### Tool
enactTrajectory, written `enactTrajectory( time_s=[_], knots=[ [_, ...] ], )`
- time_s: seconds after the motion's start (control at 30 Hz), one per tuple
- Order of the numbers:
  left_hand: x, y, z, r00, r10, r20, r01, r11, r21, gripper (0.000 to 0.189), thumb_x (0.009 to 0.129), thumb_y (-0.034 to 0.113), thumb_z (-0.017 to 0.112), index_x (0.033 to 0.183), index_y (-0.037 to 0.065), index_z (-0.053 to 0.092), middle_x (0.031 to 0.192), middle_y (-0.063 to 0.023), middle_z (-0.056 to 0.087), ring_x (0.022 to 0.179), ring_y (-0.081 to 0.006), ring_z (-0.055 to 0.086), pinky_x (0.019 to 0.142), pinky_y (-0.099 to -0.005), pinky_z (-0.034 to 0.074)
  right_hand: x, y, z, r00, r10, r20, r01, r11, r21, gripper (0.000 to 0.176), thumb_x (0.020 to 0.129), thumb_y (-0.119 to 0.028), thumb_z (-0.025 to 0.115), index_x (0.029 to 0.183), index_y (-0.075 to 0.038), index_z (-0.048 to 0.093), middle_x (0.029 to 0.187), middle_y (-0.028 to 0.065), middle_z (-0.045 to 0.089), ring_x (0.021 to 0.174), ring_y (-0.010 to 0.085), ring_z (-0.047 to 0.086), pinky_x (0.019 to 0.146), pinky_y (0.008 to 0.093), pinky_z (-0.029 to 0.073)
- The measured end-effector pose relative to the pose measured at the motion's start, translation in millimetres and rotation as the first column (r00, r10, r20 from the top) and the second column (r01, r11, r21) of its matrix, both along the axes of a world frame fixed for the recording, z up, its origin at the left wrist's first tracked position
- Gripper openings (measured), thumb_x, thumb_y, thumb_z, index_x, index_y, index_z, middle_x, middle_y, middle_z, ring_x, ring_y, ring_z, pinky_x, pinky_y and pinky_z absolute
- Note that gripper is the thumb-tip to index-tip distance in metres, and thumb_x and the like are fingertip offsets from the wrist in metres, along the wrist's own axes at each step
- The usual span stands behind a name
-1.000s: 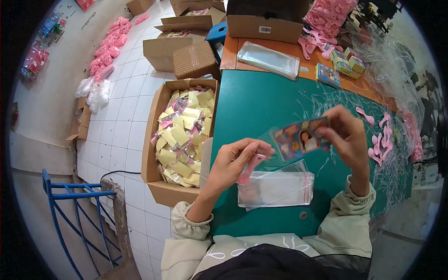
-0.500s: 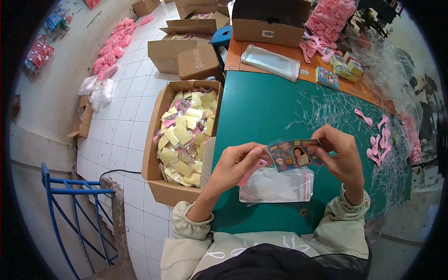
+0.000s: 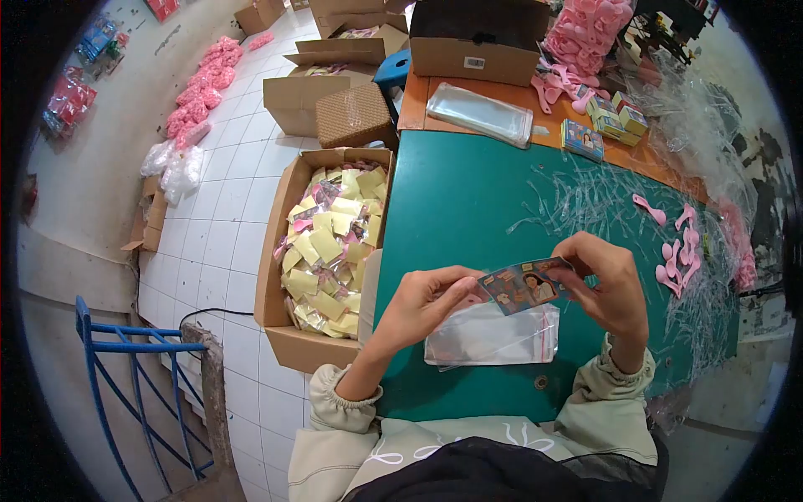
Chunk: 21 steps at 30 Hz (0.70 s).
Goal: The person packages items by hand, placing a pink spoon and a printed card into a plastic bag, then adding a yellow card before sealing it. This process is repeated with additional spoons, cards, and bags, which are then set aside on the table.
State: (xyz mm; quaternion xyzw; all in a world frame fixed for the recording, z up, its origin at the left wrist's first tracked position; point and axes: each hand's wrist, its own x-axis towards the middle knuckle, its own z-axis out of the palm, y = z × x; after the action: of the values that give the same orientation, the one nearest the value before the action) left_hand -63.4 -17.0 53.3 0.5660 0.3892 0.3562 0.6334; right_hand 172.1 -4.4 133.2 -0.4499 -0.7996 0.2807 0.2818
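In front of my chest my right hand (image 3: 604,280) pinches the right end of a printed picture card (image 3: 520,286), which tilts above the table. My left hand (image 3: 427,308) is closed at the card's left end, thumb against fingers, on a pink spoon (image 3: 475,296) mostly hidden by the fingers. Clear plastic shows around the spoon and card between the hands. Under them a stack of clear plastic bags (image 3: 493,339) lies on the green table (image 3: 452,201).
Left of the table stands a cardboard box (image 3: 276,289) full of packed bags with yellow cards. Loose pink spoons (image 3: 690,238) and clear plastic strips (image 3: 577,197) lie on the right. Card stacks (image 3: 583,140), more clear bags (image 3: 481,113) and a brown box (image 3: 477,60) are at the back.
The card has shifted slightly down, its left end closer to my left fingers. My left hand has turned, and the pink spoon that hung below it now shows beside the card.
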Motion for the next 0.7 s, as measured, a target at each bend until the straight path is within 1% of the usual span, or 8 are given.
enactTrajectory(
  time_s=[0.23, 0.27, 0.37, 0.5, 0.57, 0.63, 0.67, 0.7],
  knots=[
    [10.9, 1.2, 8.4, 0.996, -0.086, -0.021, 0.087, 0.993, 0.075, 0.024, 0.093, 0.013, 0.051, 0.109, -0.002, 0.061, 0.086, -0.0059, 0.066, 0.077, -0.0082, 0.061, 0.068, -0.0214, 0.05, 0.5, 6.7, -10.2, 0.969, 0.229, 0.091, -0.22, 0.97, -0.102, 0.02, 0.072, -0.003, 0.067, 0.083, -0.002, 0.05, 0.072, 0.0124, 0.053, 0.064, 0.0274, 0.056, 0.058, 0.0335, 0.046],
    [12.2, 1.7, 10.5, 0.994, -0.103, -0.03, 0.105, 0.989, 0.101, 0.025, 0.093, 0.013, 0.051, 0.111, -0.001, 0.061, 0.087, -0.0051, 0.066, 0.078, -0.0075, 0.061, 0.067, -0.0208, 0.049, -0.3, 7.7, -9.5, 0.96, 0.263, 0.098, -0.241, 0.95, -0.199, 0.02, 0.073, -0.006, 0.065, 0.084, -0.003, 0.05, 0.074, 0.0126, 0.054, 0.068, 0.0314, 0.056, 0.06, 0.0364, 0.045],
    [16.3, 1.2, 13.1, 0.979, -0.116, -0.167, 0.136, 0.984, 0.114, 0.032, 0.092, 0.014, 0.054, 0.122, 0.003, 0.052, 0.087, -0.0061, 0.067, 0.077, -0.0101, 0.063, 0.067, -0.0222, 0.05, -4.9, 7.4, -20.7, 0.934, 0.273, 0.231, -0.25, 0.96, -0.124, 0.018, 0.075, -0.009, 0.064, 0.085, -0.003, 0.051, 0.078, 0.0131, 0.056, 0.071, 0.0333, 0.057, 0.061, 0.0384, 0.045],
    [24.7, -0.6, 7.2, 0.967, 0.046, -0.249, 0.026, 0.961, 0.276, 0.042, 0.088, 0.017, 0.06, 0.125, 0.006, 0.044, 0.077, -0.0103, 0.068, 0.068, -0.0142, 0.065, 0.06, -0.0283, 0.049, -4.9, 10.3, -36.6, 0.939, 0.319, 0.124, -0.316, 0.948, -0.048, 0.013, 0.074, -0.008, 0.064, 0.079, -0.002, 0.054, 0.079, 0.0126, 0.059, 0.07, 0.0341, 0.057, 0.062, 0.0393, 0.045],
    [22.1, 1.0, 3.8, 0.937, 0.087, -0.337, 0.011, 0.961, 0.277, 0.044, 0.087, 0.018, 0.061, 0.125, 0.006, 0.042, 0.077, -0.0098, 0.068, 0.067, -0.0148, 0.065, 0.062, -0.0276, 0.048, -2.2, 17.5, -41.3, 0.946, 0.324, 0.029, -0.32, 0.942, -0.101, 0.015, 0.073, -0.008, 0.067, 0.073, -0.002, 0.053, 0.073, 0.0095, 0.058, 0.065, 0.028, 0.057, 0.059, 0.0358, 0.045],
    [3.8, 8.5, -0.6, 0.947, -0.026, -0.321, 0.089, 0.979, 0.182, 0.049, 0.085, 0.019, 0.065, 0.126, 0.007, 0.041, 0.085, -0.0089, 0.068, 0.074, -0.0131, 0.064, 0.064, -0.0261, 0.049, 1.7, 25.7, -41.2, 0.963, 0.259, -0.067, -0.268, 0.94, -0.211, 0.019, 0.072, -0.007, 0.07, 0.069, -0.002, 0.052, 0.067, 0.0055, 0.056, 0.06, 0.0203, 0.055, 0.056, 0.0316, 0.043],
    [-5.5, 11.6, -4.4, 0.948, -0.082, -0.308, 0.129, 0.982, 0.136, 0.051, 0.084, 0.019, 0.066, 0.126, 0.007, 0.04, 0.089, -0.0084, 0.068, 0.077, -0.0123, 0.064, 0.065, -0.0253, 0.05, 4.8, 30.4, -39.3, 0.976, 0.189, -0.108, -0.213, 0.932, -0.294, 0.022, 0.07, -0.007, 0.072, 0.067, -0.003, 0.051, 0.064, 0.0032, 0.054, 0.059, 0.0156, 0.053, 0.055, 0.0291, 0.042],
    [-12.3, 12.8, -13.0, 0.982, -0.061, -0.176, 0.085, 0.988, 0.131, 0.051, 0.084, 0.018, 0.067, 0.126, 0.007, 0.04, 0.089, -0.0084, 0.068, 0.078, -0.0124, 0.064, 0.066, -0.025, 0.05, 8.4, 34.6, -38.2, 0.983, 0.116, -0.142, -0.162, 0.913, -0.375, 0.025, 0.069, -0.007, 0.074, 0.065, -0.003, 0.05, 0.06, 0.0008, 0.052, 0.057, 0.011, 0.051, 0.053, 0.0267, 0.04]
  ],
)
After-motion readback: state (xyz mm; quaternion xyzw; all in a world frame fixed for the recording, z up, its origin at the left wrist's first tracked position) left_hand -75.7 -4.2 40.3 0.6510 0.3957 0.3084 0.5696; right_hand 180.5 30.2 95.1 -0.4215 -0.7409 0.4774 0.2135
